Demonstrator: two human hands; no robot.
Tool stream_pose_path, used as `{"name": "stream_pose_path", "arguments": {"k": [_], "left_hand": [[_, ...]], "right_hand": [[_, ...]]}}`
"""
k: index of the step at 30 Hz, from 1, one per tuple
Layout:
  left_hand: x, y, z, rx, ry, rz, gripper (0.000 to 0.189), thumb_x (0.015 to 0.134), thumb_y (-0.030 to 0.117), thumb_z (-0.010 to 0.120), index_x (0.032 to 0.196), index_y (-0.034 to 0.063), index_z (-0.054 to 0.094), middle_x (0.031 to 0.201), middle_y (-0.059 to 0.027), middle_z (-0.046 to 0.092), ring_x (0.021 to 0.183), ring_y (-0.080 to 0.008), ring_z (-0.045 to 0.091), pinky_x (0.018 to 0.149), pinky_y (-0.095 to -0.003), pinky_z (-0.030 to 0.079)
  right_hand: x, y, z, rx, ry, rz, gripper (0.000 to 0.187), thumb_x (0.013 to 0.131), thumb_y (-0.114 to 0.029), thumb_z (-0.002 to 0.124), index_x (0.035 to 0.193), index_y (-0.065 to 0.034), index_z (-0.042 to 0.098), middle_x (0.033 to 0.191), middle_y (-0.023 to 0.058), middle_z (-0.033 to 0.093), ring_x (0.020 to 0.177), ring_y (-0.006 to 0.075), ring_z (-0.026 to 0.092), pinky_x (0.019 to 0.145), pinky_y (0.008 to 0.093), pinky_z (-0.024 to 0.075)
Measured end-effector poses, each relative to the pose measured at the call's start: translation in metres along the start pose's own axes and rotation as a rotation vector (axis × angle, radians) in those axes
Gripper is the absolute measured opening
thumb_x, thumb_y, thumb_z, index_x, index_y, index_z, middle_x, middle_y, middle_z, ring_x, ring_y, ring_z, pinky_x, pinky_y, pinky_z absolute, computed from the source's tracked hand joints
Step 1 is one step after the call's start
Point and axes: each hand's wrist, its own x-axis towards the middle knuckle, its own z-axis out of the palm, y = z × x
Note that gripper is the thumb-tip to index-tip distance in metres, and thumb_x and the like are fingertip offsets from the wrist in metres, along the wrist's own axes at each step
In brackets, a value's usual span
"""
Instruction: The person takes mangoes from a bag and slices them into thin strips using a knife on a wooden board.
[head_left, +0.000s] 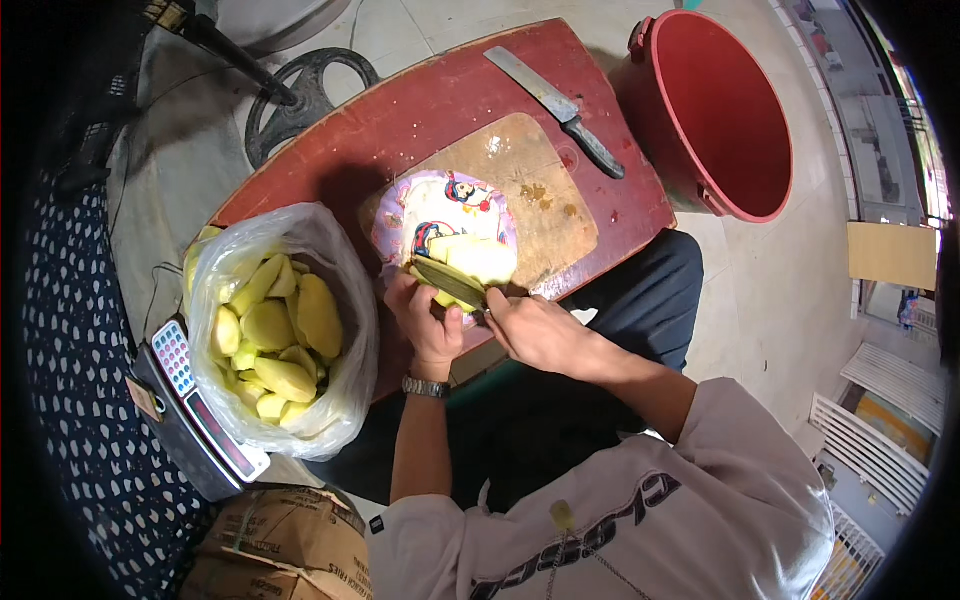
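My left hand (429, 322), with a metal-banded watch at its wrist, holds a yellow-green piece of peeled fruit (444, 298), likely green mango. My right hand (536, 330) grips a knife whose dark, broad blade (450, 283) lies across that piece; its handle is hidden in my fist. Just beyond both hands is a round plate (414, 199) with a purple rim and cartoon figures. Pale fruit slices (480, 259) rest on its near side. The plate sits on a worn wooden cutting board (559, 225). To the left, a clear plastic bag (352, 409) stands full of peeled fruit pieces (268, 326).
A large kitchen knife (536, 86) lies on the red table (450, 97) beyond the board. At the right stands a red bucket (720, 112). A digital scale (176, 435) is beside the bag, cardboard boxes (277, 532) below it. A black stand base (300, 97) is on the floor.
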Motion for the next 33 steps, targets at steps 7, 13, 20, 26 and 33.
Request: {"name": "stream_pose_path", "arguments": {"k": [7, 13, 20, 26, 33], "left_hand": [[0.0, 0.001, 0.004, -0.007, 0.046, -0.042, 0.058, 0.099, 0.054, 0.053, 0.126, 0.003, 0.051, 0.125, -0.0214, 0.049, 0.117, -0.0363, 0.044, 0.101, -0.0487, 0.037], [-0.001, -0.004, 0.005, 0.062, 0.011, -0.063, 0.061, 0.09, 0.053, 0.066, 0.126, 0.0038, 0.06, 0.122, -0.0178, 0.053, 0.118, -0.0353, 0.044, 0.104, -0.0505, 0.036], [0.0, -0.002, 0.005, -0.003, 0.085, -0.051, 0.057, 0.093, 0.053, 0.064, 0.119, 0.0025, 0.061, 0.118, -0.0169, 0.052, 0.117, -0.0345, 0.044, 0.103, -0.0485, 0.037], [0.001, 0.003, 0.001, -0.027, 0.074, -0.014, 0.053, 0.101, 0.051, 0.058, 0.131, 0.0081, 0.051, 0.13, -0.0202, 0.047, 0.118, -0.0386, 0.051, 0.096, -0.048, 0.046], [-0.007, -0.002, 0.004, -0.111, 0.081, -0.077, 0.055, 0.101, 0.054, 0.057, 0.13, 0.0084, 0.051, 0.13, -0.0201, 0.045, 0.116, -0.0387, 0.052, 0.095, -0.0478, 0.047]], "right_hand": [[-0.028, -0.023, -0.023, -0.002, 0.031, -0.061, 0.021, 0.099, -0.012, 0.052, 0.106, 0.007, 0.048, 0.086, 0.0296, 0.069, 0.079, 0.0513, 0.068, 0.073, 0.0586, 0.0536], [-0.054, -0.04, -0.029, -0.031, 0.161, -0.173, 0.023, 0.103, -0.018, 0.054, 0.103, 0.0038, 0.046, 0.066, 0.026, 0.062, 0.065, 0.049, 0.064, 0.058, 0.056, 0.0513], [-0.054, -0.043, -0.032, -0.054, 0.137, -0.123, 0.023, 0.103, -0.017, 0.054, 0.103, 0.0041, 0.047, 0.059, 0.0253, 0.059, 0.061, 0.0498, 0.063, 0.057, 0.0568, 0.0508], [-0.04, -0.035, -0.028, -0.006, 0.121, -0.121, 0.023, 0.102, -0.017, 0.055, 0.104, 0.0053, 0.046, 0.059, 0.0265, 0.058, 0.063, 0.0502, 0.063, 0.058, 0.0566, 0.0513], [-0.028, -0.038, -0.032, 0.03, 0.013, -0.036, 0.022, 0.101, -0.013, 0.051, 0.106, 0.008, 0.048, 0.071, 0.0318, 0.063, 0.076, 0.0536, 0.065, 0.069, 0.0596, 0.0522]]}}
